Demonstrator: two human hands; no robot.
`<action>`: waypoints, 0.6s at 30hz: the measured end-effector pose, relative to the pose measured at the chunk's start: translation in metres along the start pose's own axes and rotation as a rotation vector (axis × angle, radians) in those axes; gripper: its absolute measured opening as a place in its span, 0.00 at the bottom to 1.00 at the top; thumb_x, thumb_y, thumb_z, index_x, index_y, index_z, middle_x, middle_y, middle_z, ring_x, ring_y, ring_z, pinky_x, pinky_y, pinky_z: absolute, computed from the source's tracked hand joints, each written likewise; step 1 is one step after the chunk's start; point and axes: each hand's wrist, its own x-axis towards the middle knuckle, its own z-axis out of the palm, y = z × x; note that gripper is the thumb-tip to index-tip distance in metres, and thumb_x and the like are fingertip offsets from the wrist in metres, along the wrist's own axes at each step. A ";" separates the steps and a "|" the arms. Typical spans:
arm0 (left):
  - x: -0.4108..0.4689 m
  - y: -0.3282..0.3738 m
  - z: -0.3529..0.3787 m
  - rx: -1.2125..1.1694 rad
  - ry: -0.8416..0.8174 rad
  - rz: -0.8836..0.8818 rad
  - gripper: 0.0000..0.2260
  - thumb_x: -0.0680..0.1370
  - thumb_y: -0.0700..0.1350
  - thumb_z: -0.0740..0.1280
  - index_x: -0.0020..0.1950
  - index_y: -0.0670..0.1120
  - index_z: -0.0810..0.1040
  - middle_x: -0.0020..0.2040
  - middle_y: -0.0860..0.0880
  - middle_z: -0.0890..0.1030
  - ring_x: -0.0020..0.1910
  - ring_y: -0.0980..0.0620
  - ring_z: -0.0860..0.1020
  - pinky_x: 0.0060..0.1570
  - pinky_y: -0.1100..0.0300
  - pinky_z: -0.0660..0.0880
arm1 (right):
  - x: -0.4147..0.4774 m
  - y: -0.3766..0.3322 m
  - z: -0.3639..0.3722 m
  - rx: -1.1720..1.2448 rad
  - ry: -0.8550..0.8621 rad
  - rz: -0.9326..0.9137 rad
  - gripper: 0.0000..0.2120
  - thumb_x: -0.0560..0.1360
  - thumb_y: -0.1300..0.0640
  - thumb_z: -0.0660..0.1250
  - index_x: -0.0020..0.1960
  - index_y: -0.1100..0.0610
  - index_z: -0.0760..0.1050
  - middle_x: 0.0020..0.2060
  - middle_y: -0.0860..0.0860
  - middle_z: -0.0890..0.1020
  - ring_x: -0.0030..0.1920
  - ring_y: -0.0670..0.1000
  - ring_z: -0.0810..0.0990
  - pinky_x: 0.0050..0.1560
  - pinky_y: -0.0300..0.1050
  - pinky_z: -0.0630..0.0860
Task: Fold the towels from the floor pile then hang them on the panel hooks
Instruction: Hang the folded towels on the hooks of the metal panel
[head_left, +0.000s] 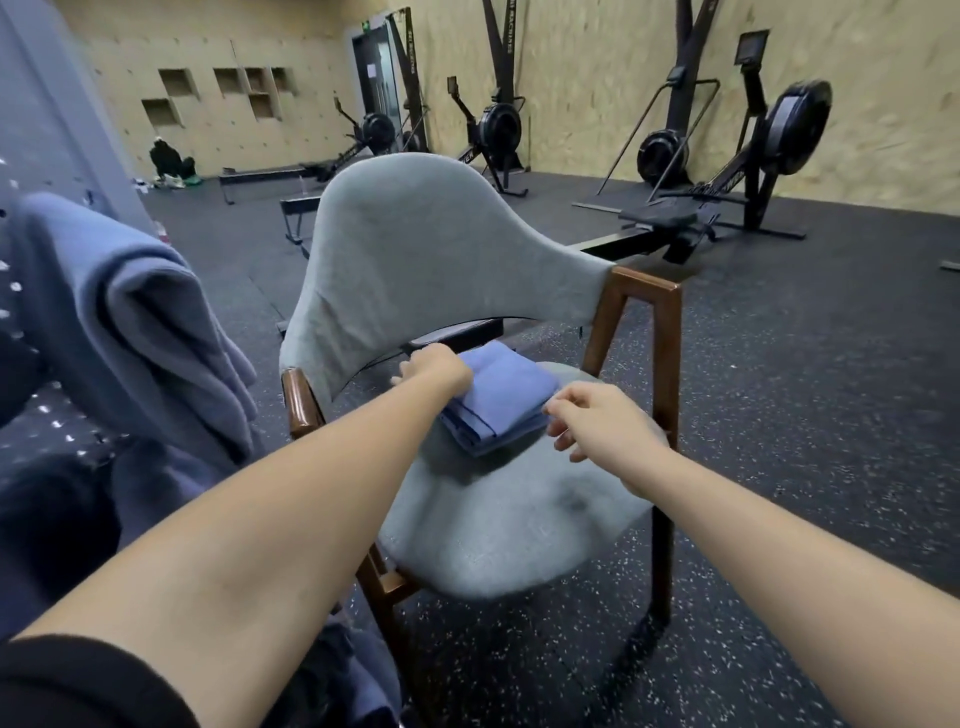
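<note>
Your left hand (434, 370) lies on top of the folded blue towel (506, 397), pressing its far left corner, knuckles up. The fingers are hidden behind the hand, so you cannot tell whether they curl round the cloth or rest flat. Your right hand (597, 426) sits at the towel's opposite edge with its fingers loosely curled. Thumb and forefinger reach the near right corner, but whether they pinch the fabric or only meet it cannot be told. The towel between your hands is a neat, thick rectangle with its layered edges facing you. It rests on the rear half of the grey padded seat (509, 519) of a wooden-framed chair. Just beyond your left hand rises the chair's curved grey backrest (415, 249). Well to the left of your left forearm, a larger blue-grey towel (140, 322) hangs in loose folds beside a grey panel (36, 119). Below your left elbow, near the chair's front leg, more dark blue cloth (358, 680) lies bunched low down. Under and around everything spreads the speckled black floor (779, 415), and far beyond both hands rowing machines (779, 130) stand along the pale board wall.
</note>
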 end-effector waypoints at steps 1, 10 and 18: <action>0.004 0.000 0.000 -0.013 -0.003 0.003 0.20 0.73 0.46 0.71 0.65 0.44 0.78 0.66 0.41 0.81 0.66 0.39 0.79 0.68 0.44 0.76 | -0.001 -0.001 -0.001 0.001 0.012 0.001 0.10 0.84 0.57 0.64 0.50 0.62 0.81 0.38 0.53 0.86 0.36 0.50 0.82 0.34 0.44 0.77; -0.107 0.003 -0.028 -0.516 0.026 0.368 0.08 0.73 0.46 0.76 0.45 0.50 0.77 0.43 0.53 0.82 0.41 0.52 0.77 0.38 0.56 0.71 | -0.016 -0.041 -0.001 0.260 0.111 0.075 0.19 0.81 0.44 0.73 0.56 0.61 0.80 0.48 0.56 0.86 0.43 0.52 0.85 0.41 0.48 0.83; -0.205 -0.025 -0.034 -0.521 -0.119 0.575 0.12 0.75 0.52 0.77 0.50 0.49 0.78 0.45 0.57 0.83 0.44 0.58 0.78 0.43 0.61 0.73 | -0.054 -0.072 -0.013 0.377 0.003 0.160 0.06 0.74 0.58 0.75 0.48 0.59 0.80 0.44 0.58 0.86 0.38 0.55 0.84 0.36 0.45 0.83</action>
